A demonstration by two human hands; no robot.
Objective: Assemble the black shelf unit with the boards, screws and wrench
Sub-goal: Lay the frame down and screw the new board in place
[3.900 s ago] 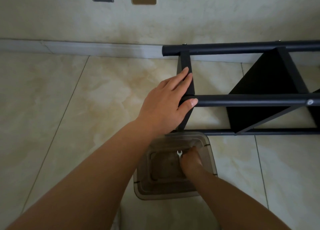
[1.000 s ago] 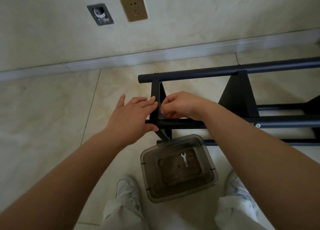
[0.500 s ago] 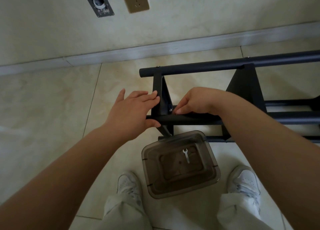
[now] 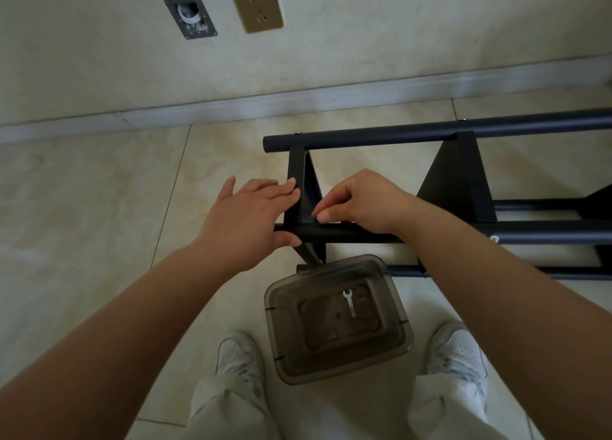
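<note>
Head view: your left hand (image 4: 245, 221), fingers straight, braces the end board (image 4: 298, 188) while your right hand (image 4: 359, 201) pinches something small, likely a screw, at the near tube (image 4: 351, 236), wrench (image 4: 349, 302) idle in the bin (image 4: 394, 294)

It looked like a room in a home. The floor (image 4: 82, 207) was glossy beige marbled tile with thin grout lines, meeting a pale plastered wall (image 4: 397, 25) at a grey skirting board (image 4: 231, 106). A gold wall socket (image 4: 257, 5) and an open metal outlet box (image 4: 191, 16) sat low on it.
</note>
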